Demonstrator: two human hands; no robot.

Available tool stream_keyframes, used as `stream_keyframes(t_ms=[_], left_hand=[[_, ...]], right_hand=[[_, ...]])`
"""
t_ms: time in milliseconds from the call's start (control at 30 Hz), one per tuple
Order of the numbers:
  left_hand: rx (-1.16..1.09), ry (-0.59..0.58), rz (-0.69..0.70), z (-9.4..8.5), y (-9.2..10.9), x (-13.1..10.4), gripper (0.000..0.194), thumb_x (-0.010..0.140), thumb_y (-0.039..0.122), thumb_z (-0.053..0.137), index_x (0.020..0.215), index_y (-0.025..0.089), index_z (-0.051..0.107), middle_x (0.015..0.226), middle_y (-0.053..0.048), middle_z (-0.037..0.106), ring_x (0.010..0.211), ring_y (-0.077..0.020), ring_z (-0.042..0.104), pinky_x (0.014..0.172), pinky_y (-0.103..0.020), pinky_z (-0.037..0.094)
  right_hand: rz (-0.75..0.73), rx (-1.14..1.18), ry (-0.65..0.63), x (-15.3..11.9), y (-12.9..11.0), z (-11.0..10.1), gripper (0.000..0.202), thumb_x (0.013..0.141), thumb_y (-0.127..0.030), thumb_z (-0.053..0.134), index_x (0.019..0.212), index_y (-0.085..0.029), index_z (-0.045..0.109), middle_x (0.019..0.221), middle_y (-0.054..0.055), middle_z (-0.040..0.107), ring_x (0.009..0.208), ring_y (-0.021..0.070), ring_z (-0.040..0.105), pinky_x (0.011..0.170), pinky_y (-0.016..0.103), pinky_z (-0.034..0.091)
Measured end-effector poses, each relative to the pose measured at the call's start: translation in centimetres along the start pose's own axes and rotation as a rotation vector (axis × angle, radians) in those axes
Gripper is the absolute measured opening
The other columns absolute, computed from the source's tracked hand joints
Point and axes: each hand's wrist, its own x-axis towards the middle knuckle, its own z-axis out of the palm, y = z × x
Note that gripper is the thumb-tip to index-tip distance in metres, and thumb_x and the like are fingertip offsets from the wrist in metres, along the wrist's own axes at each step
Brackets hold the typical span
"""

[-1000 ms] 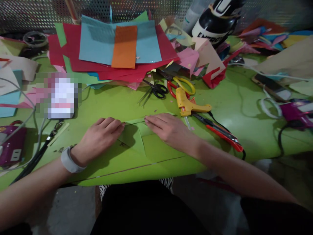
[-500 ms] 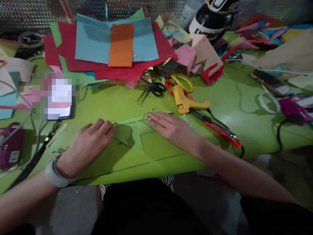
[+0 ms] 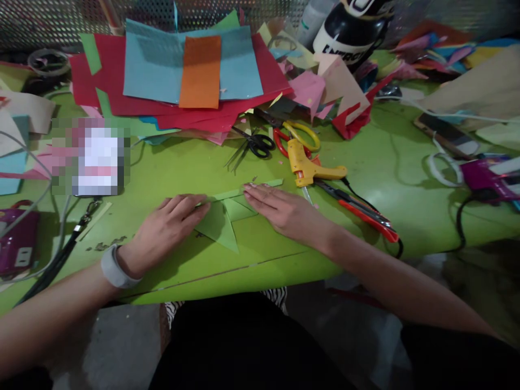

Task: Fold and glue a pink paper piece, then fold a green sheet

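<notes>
A folded piece of green paper [image 3: 219, 226] lies on the green table before me, with a straight fold along its far edge and a pointed corner towards me. My left hand [image 3: 170, 225] rests on the paper's left end, fingers stretched out and pressing near the fold. My right hand [image 3: 280, 208] lies flat over the right part, its fingers together and straight along the fold. Both hands cover parts of the paper. Just beyond my right hand lie a yellow glue gun [image 3: 311, 168] and a red-and-black cutter [image 3: 361, 211].
Black scissors [image 3: 260, 145] and yellow-handled scissors [image 3: 304, 135] lie farther back. Behind them are stacked blue sheets [image 3: 154, 65] and red card [image 3: 109, 81], paper scraps and a black bottle [image 3: 349, 32]. A phone [image 3: 99, 162] with a blurred screen lies left; cables run along both sides.
My left hand has slid right along the fold, and its curled fingers have straightened onto the paper. My right hand and the paper stay nearly in place.
</notes>
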Motion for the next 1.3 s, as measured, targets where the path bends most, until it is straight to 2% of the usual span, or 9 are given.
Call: stream_keyframes(t_ms=[200, 300, 400, 600, 733, 867, 1067, 1200, 1300], left_hand=[[-0.088, -0.074, 0.045, 0.1, 0.0, -0.1, 0.038, 0.098, 0.010, 0.040, 0.132, 0.008, 0.054, 0.139, -0.016, 0.059, 0.120, -0.0283, 0.060, 0.092, -0.042, 0.054], [-0.072, -0.074, 0.048, 0.1, 0.1, 0.0, 0.037, 0.099, 0.010, 0.037, 0.130, 0.006, 0.057, 0.137, -0.017, 0.060, 0.118, -0.0287, 0.062, 0.090, -0.043, 0.055], [-0.077, -0.080, 0.051, 0.2, 0.1, 0.0, 0.038, 0.098, 0.011, 0.039, 0.132, 0.006, 0.055, 0.138, -0.017, 0.060, 0.118, -0.0291, 0.061, 0.090, -0.043, 0.056], [-0.119, -0.066, 0.044, 0.4, -0.2, -0.1, 0.039, 0.098, 0.011, 0.039, 0.133, 0.007, 0.055, 0.137, -0.017, 0.060, 0.118, -0.0280, 0.061, 0.090, -0.043, 0.056], [-0.143, -0.065, 0.034, 0.5, -0.3, -0.2, 0.038, 0.098, 0.011, 0.039, 0.132, 0.009, 0.055, 0.137, -0.016, 0.060, 0.119, -0.0275, 0.061, 0.092, -0.042, 0.055], [-0.153, -0.067, 0.025, 0.5, -0.2, -0.2, 0.037, 0.099, 0.013, 0.039, 0.131, 0.010, 0.057, 0.136, -0.016, 0.061, 0.120, -0.0273, 0.061, 0.093, -0.043, 0.055], [-0.148, -0.079, 0.019, 0.4, -0.2, -0.1, 0.036, 0.099, 0.013, 0.039, 0.129, 0.012, 0.058, 0.136, -0.015, 0.061, 0.119, -0.0256, 0.061, 0.094, -0.041, 0.054], [-0.140, -0.096, 0.022, 0.3, -0.3, 0.0, 0.034, 0.098, 0.012, 0.040, 0.126, 0.009, 0.059, 0.135, -0.017, 0.061, 0.118, -0.0276, 0.061, 0.093, -0.043, 0.055], [-0.134, -0.093, 0.029, 0.3, -0.4, -0.1, 0.035, 0.097, 0.011, 0.042, 0.129, 0.009, 0.057, 0.134, -0.017, 0.062, 0.116, -0.0276, 0.062, 0.092, -0.042, 0.055]], right_hand=[[-0.038, -0.042, 0.059, 1.0, 0.1, -1.6, 0.035, 0.093, -0.005, 0.047, 0.123, -0.006, 0.065, 0.128, 0.016, 0.067, 0.117, 0.0248, 0.065, 0.100, 0.040, 0.056], [-0.104, 0.051, 0.092, 1.8, -1.4, -2.7, 0.029, 0.095, -0.021, 0.053, 0.118, -0.009, 0.067, 0.118, 0.014, 0.072, 0.106, 0.0237, 0.068, 0.091, 0.040, 0.060], [-0.200, 0.142, 0.018, 2.2, -3.3, -3.1, 0.039, 0.094, -0.038, 0.057, 0.114, -0.006, 0.067, 0.112, 0.017, 0.072, 0.099, 0.0254, 0.068, 0.084, 0.041, 0.060], [-0.212, 0.059, 0.002, 2.7, -4.6, -2.5, 0.021, 0.094, -0.019, 0.056, 0.105, -0.006, 0.069, 0.102, 0.014, 0.072, 0.092, 0.0222, 0.066, 0.079, 0.035, 0.057], [-0.178, 0.053, 0.060, 3.0, -4.3, -2.0, 0.023, 0.094, -0.008, 0.050, 0.107, -0.010, 0.069, 0.098, 0.012, 0.072, 0.088, 0.0208, 0.065, 0.076, 0.035, 0.054], [-0.065, 0.226, 0.113, 3.5, -4.1, -1.7, 0.026, 0.094, -0.008, 0.049, 0.106, -0.013, 0.071, 0.098, 0.011, 0.071, 0.088, 0.0207, 0.065, 0.076, 0.036, 0.054], [0.270, 0.780, 0.042, 4.3, -4.1, -1.6, 0.017, 0.096, -0.023, 0.057, 0.099, -0.019, 0.073, 0.097, 0.005, 0.070, 0.088, 0.0139, 0.066, 0.078, 0.029, 0.055], [0.586, 1.110, 0.000, 4.9, -4.4, -1.1, 0.019, 0.090, -0.031, 0.065, 0.101, -0.016, 0.067, 0.083, 0.002, 0.071, 0.067, 0.0121, 0.065, 0.058, 0.025, 0.054], [0.699, 1.134, 0.013, 5.1, -4.7, -0.7, 0.025, 0.088, -0.033, 0.065, 0.107, -0.017, 0.062, 0.078, 0.000, 0.071, 0.058, 0.0113, 0.062, 0.054, 0.025, 0.051]])
